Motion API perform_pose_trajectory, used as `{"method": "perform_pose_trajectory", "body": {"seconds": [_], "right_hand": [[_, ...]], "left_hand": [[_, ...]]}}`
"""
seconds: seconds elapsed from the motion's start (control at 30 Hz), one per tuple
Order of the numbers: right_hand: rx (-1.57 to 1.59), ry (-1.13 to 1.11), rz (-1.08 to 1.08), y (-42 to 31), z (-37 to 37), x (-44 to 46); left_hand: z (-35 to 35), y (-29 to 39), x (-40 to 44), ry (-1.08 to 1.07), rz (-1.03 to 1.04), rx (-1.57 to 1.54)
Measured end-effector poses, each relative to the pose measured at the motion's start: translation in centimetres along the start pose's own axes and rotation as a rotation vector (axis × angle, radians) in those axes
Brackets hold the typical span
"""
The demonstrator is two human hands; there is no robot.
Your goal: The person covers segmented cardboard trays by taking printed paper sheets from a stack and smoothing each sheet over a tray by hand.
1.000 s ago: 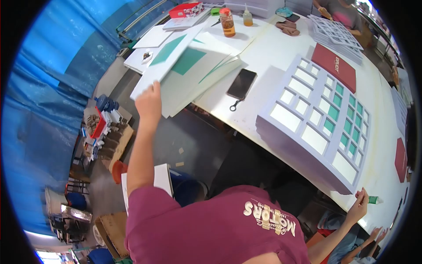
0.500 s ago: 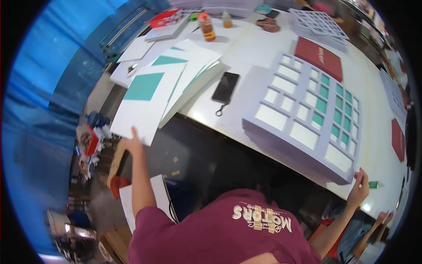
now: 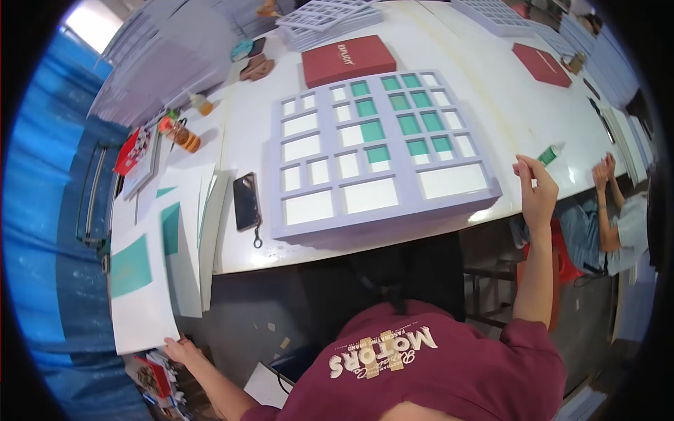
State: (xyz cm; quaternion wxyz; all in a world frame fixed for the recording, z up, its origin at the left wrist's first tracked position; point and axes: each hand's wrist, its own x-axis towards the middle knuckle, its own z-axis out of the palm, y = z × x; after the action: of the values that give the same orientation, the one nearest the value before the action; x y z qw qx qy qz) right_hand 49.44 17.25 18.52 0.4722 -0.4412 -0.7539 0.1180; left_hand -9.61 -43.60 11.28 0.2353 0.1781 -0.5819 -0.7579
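Note:
My left hand (image 3: 184,349) is closed on the lower corner of a white paper sheet (image 3: 144,309) with a teal rectangle on it. That sheet lies over more white and teal sheets (image 3: 188,281), which overhang the table's front edge. My right hand (image 3: 539,193) is raised to the right of a pale lilac tray (image 3: 386,216), apart from it. Its fingers are curled together, and anything between them is too small to make out. The tray is divided into several compartments, some showing white and some teal. A black phone (image 3: 246,202) with a strap lies between sheets and tray.
Behind the tray are a red box (image 3: 347,59) and stacked lilac grids (image 3: 326,24). Two bottles, one orange-capped (image 3: 181,135), stand at the left. A green-labelled tube (image 3: 551,154) and another red box (image 3: 540,64) lie at the right. Another person's hands (image 3: 605,170) rest near the right edge.
The view has swung to the right. My left hand still grips the sheet's corner. My right hand has lifted away from the tray's near right corner.

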Motion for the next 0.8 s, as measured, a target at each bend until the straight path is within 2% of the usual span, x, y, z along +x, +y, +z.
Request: {"method": "perform_pose_trajectory", "body": {"seconds": [0.1,0.13,0.23,0.27,0.33,0.4,0.5,0.57,0.7,0.73,0.8], "right_hand": [[0.035,-0.008,-0.005,-0.2,0.4,0.1],[0.057,-0.015,-0.007,-0.4,0.7,0.2],[0.199,-0.060,0.022,-1.6,1.7,0.7],[0.250,-0.101,0.030,-1.8,2.2,1.0],[0.404,-0.229,0.064,-2.6,2.6,1.7],[0.624,-0.279,0.064,-4.0,3.2,2.4],[0.809,-0.320,0.195,-4.6,4.4,2.5],[0.780,-0.363,0.261,-4.8,4.0,2.5],[0.598,-0.483,0.378,-3.8,1.9,1.9],[0.556,-0.422,0.396,-3.4,1.8,1.6],[0.392,-0.279,0.288,-1.9,2.0,1.3]], "left_hand": [[-0.1,-0.7,3.1,-0.307,-0.220,-0.382],[0.9,-0.2,3.2,-0.341,-0.321,-0.430],[4.4,1.6,2.2,-1.055,-0.325,-0.299],[6.2,2.1,0.8,-1.004,-0.264,-0.184],[13.2,5.2,-9.5,-0.901,-0.130,0.037],[17.6,5.7,-14.9,-0.996,-0.019,0.158],[22.9,3.9,-18.9,-1.273,-0.053,0.148],[24.5,3.9,-25.1,-1.399,-0.108,0.120],[26.5,2.2,-30.2,-1.494,-0.220,0.100],[26.9,2.1,-31.2,-1.503,-0.250,0.091],[27.5,1.9,-32.2,-1.526,-0.291,0.087]]}}
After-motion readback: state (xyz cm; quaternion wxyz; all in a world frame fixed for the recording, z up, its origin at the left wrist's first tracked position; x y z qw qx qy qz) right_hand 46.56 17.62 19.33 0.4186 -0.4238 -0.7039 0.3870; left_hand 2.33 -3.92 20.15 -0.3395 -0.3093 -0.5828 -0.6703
